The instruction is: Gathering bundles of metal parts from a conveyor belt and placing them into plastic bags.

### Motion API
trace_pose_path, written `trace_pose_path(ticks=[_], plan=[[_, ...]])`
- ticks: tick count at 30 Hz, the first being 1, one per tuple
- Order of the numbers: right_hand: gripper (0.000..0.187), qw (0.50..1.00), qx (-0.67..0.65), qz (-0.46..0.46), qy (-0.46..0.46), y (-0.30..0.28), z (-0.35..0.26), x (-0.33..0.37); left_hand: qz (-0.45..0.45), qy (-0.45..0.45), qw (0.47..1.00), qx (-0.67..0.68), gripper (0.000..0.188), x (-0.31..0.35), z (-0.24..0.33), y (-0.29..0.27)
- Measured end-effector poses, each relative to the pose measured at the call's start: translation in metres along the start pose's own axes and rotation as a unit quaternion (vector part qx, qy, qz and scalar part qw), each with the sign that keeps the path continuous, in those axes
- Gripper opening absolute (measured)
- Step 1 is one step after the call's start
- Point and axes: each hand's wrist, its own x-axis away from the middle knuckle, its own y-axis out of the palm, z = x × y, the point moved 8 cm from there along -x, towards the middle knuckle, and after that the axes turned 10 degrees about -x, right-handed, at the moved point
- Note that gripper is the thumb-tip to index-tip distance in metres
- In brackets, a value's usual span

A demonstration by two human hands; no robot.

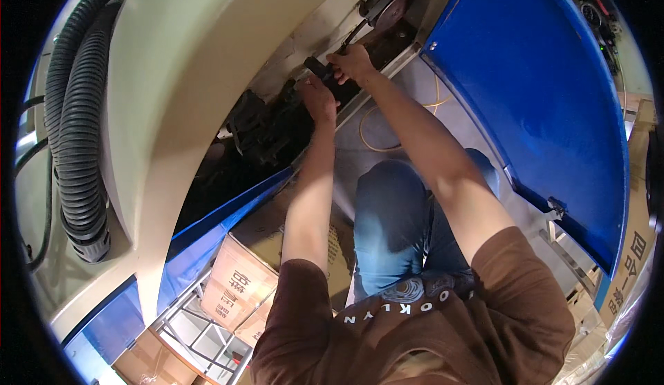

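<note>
Printing marks the left carton [250, 266]. We see the left hand [318, 99], fingers bent, its hold hidden; just above, a short black part [317, 67] slants down rightward between both hands, toward the right hand [351, 65], whose curled fingers we cannot tell are gripping. Farther right, we find a lettered brown shirt [477, 336], then another printed carton [631, 247].

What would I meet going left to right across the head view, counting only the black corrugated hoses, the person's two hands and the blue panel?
Black corrugated hoses → left hand → right hand → blue panel.
</note>
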Motion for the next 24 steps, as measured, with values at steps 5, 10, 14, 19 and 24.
trace_pose_path(ticks=[5, 10, 14, 19, 24], plan=[[0.025, 1.000, -0.018, 0.005, -0.018, -0.005, 0.000, -0.002, -0.026, -0.004, 0.998, -0.061, 0.029, -0.003, 0.003, -0.004], [0.024, 1.000, -0.013, 0.000, -0.016, -0.006, 0.004, -0.003, -0.035, -0.060, 0.995, 0.070, 0.023, 0.008, -0.005, 0.003], [0.025, 0.997, -0.059, -0.047, -0.021, 0.051, -0.012, 0.009, 0.116, 0.242, 0.958, -0.098, 0.018, -0.001, 0.028, -0.065], [0.024, 0.996, -0.089, -0.020, -0.001, 0.006, -0.007, 0.007, -0.159, -0.154, 0.947, 0.235, 0.021, 0.032, 0.010, 0.001], [0.044, 0.991, 0.024, 0.103, -0.085, 0.002, -0.057, 0.124, -0.094, -0.145, 0.979, 0.109, 0.023, 0.120, -0.002, -0.020]])
